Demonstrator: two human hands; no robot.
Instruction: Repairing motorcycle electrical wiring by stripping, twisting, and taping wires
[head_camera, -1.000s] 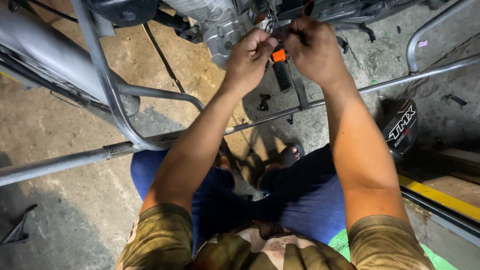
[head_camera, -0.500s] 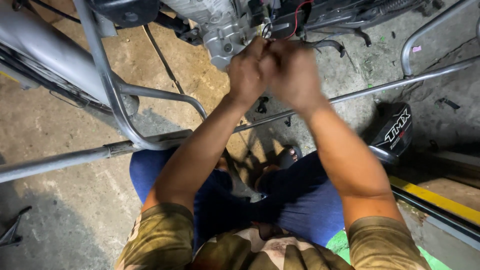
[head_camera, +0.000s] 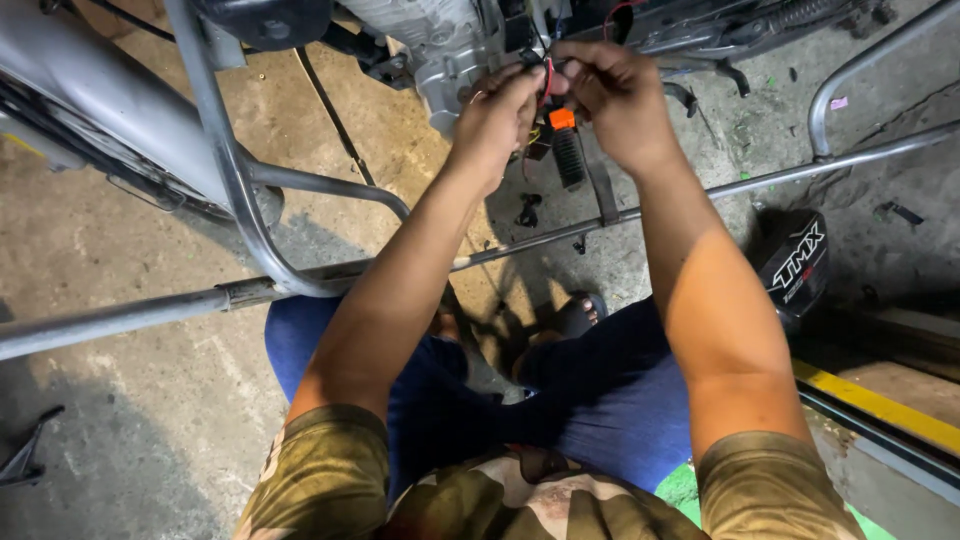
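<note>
Both hands up at 12 o'clock, working close against the engine (head_camera: 440, 50).

Left hand (head_camera: 497, 112): fingers curled tight, pinching the red wire (head_camera: 547, 80) where it runs down between the two hands. Knuckles face the camera, so the fingertips themselves are hidden.

Right hand (head_camera: 620, 100): also closed, thumb and forefinger pinched at the top end of the same wire, just at 1 o'clock from the left hand. The two hands touch or nearly touch; can't tell which.

Just below the hands, at 6 o'clock from them: orange piece (head_camera: 563, 118) sitting on top of a black ribbed grip (head_camera: 569, 158). It hangs free of both hands. Whether the wire joins it, can't make out.

Hard to see:
- what the wire connects to at its upper end, lost in dark clutter along the top edge
- engine cut off by the top of the frame
- small black part (head_camera: 528, 210) on the floor under the hands, shape unclear

Around: grey metal bar (head_camera: 740, 185) crosses from 9 o'clock to 2 o'clock under both forearms. Curved grey tube (head_camera: 225, 150) at 10 o'clock. Black case (head_camera: 795, 265) with white lettering at 3 o'clock. Yellow strip (head_camera: 880, 405) at 4 o'clock. Person seated, blue shorts (head_camera: 610, 400), sandal (head_camera: 580, 315) showing between the knees.
</note>
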